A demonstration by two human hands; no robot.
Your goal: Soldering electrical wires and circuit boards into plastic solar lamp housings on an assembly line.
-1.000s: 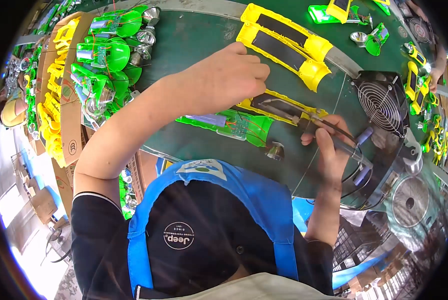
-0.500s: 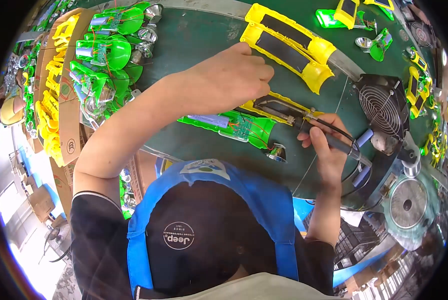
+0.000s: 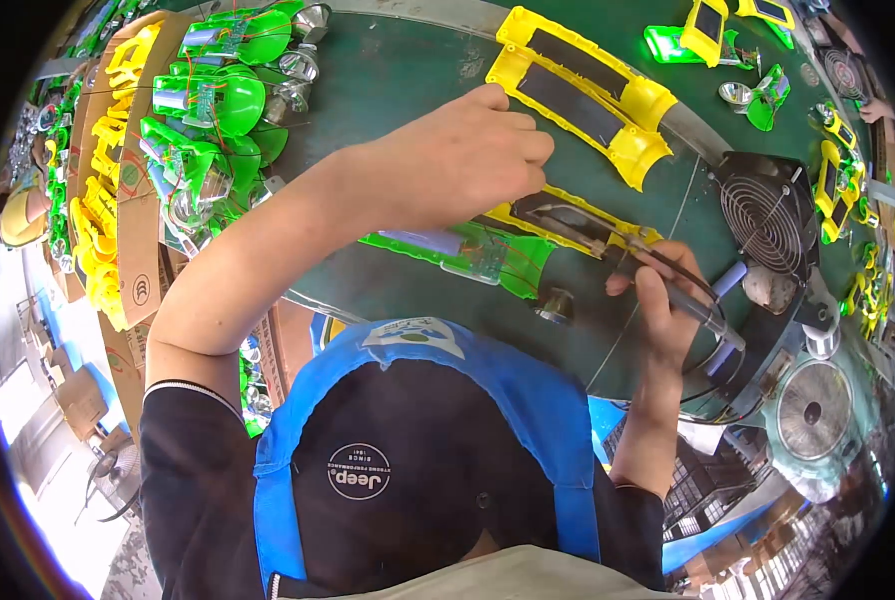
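My right hand (image 3: 662, 318) is closed around the dark handle of a soldering iron (image 3: 690, 304), with a cable running along it. The iron's metal end points left over a yellow casing (image 3: 640, 231) with a dark panel. Above that casing's left end, my left hand (image 3: 480, 158) has its fingers curled down; what they pinch is hidden beneath the hand. Just nearer to me lies a green half-shell (image 3: 521, 262) holding a blue cell, a small circuit board and red wires. A silver reflector cup (image 3: 556, 305) sits at its right end.
Two yellow casings with dark panels (image 3: 586, 105) lie beyond my hands. A black fan (image 3: 765, 215) stands at the right. On the left are stacked green shells with wires (image 3: 230, 103) and a cardboard box (image 3: 140, 235) of yellow parts. Other green and yellow assemblies lie farther right.
My right hand and the soldering iron have shifted slightly right and toward me. My left hand stays almost in place, still curled. The green half-shell and reflector look more blurred.
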